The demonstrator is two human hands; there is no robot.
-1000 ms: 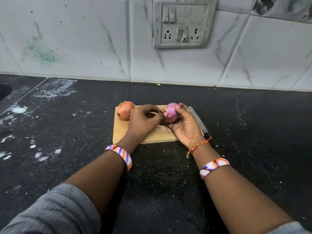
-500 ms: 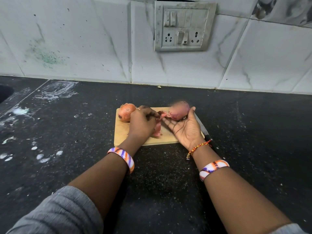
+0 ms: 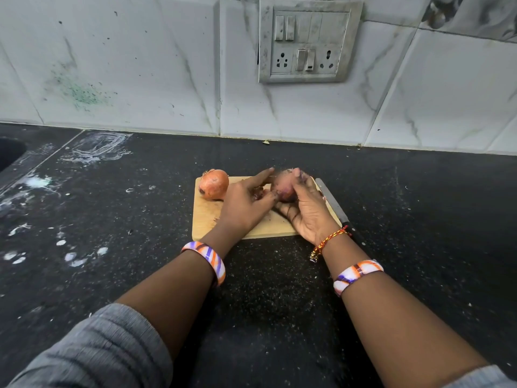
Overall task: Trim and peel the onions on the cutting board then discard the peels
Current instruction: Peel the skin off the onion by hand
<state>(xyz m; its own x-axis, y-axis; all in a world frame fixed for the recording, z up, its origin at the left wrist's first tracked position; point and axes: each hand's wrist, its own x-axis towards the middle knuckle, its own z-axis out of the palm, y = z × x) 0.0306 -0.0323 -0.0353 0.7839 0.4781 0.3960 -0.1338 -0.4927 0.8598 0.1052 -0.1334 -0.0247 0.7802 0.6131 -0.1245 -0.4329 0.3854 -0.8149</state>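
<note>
Above the cutting board (image 3: 208, 219), a purple onion (image 3: 284, 187) is clamped in the right hand (image 3: 306, 211) (left hand (image 3: 246, 204) pinching its skin); an unpeeled onion (image 3: 214, 184) is left at the board's far-left corner.

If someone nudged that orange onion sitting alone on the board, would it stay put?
Probably not. The unpeeled onion is round and rests free on the flat cutting board near its far left corner, so it would likely roll. Its dry papery skin looks intact, which may make it a bit slippery and flaky to grip.
</note>
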